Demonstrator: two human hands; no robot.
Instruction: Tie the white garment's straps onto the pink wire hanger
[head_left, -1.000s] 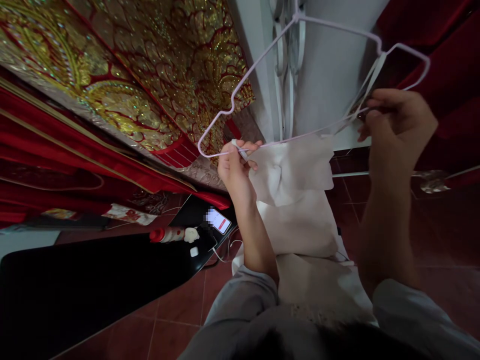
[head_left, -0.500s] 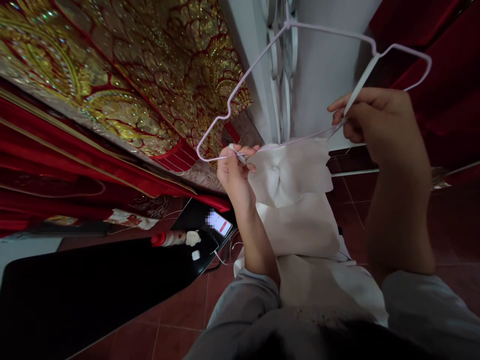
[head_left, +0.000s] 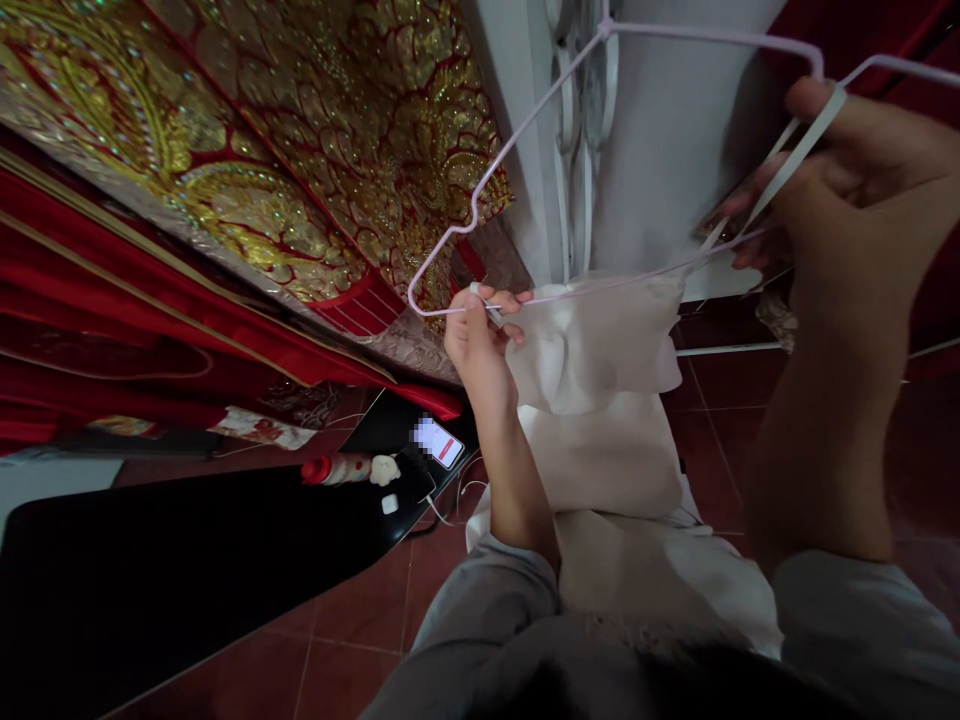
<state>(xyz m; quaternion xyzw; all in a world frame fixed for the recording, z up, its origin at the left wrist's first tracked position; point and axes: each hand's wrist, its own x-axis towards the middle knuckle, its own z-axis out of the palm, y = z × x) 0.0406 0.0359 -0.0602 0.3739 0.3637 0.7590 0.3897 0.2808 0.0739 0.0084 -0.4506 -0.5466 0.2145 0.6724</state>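
Pinching both sides: left hand [head_left: 480, 340] nips the hanger [head_left: 525, 140] at its lower bar, right hand [head_left: 855, 190] nips the strap [head_left: 795, 155] by its notch, so I'd hold that strap taut.

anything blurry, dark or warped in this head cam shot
Head view: wide-angle warp swells the right hand, which sits close and soft, gripping the strap; the left hand, pinched at the lower bar of the hanger, is sharper; the black table is nearly lost in shadow; sequins on the gold fabric glint; the phone screen is pixelated.
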